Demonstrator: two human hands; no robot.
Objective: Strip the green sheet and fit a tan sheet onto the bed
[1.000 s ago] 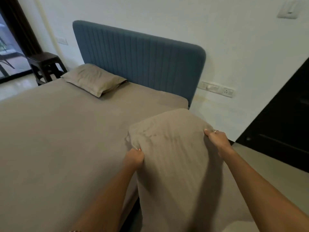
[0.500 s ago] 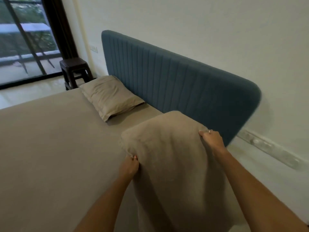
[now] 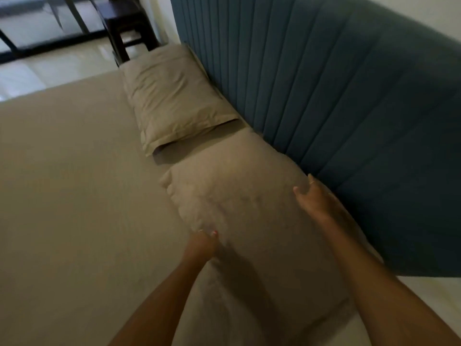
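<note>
A tan sheet [image 3: 64, 186] lies flat over the whole mattress. A tan pillow [image 3: 239, 191] lies on the bed's near side against the blue headboard [image 3: 336, 78]. My left hand [image 3: 200, 247] grips the pillow's left edge, fingers curled into the fabric. On the pillow's right edge, beside the headboard, rests my right hand [image 3: 313, 201], its fingers fairly straight. A second tan pillow [image 3: 174, 96] lies farther along the headboard. No green sheet is in view.
A dark wooden stool [image 3: 127, 23] stands on the pale tiled floor [image 3: 57, 63] beyond the bed's far side. Behind it is a glass door with a dark frame [image 3: 37, 43]. White wall shows at the lower right.
The pillow has come down from held upright in the air to lying on the bed against the headboard. My view has swung closer and lower; my right hand's grip has loosened.
</note>
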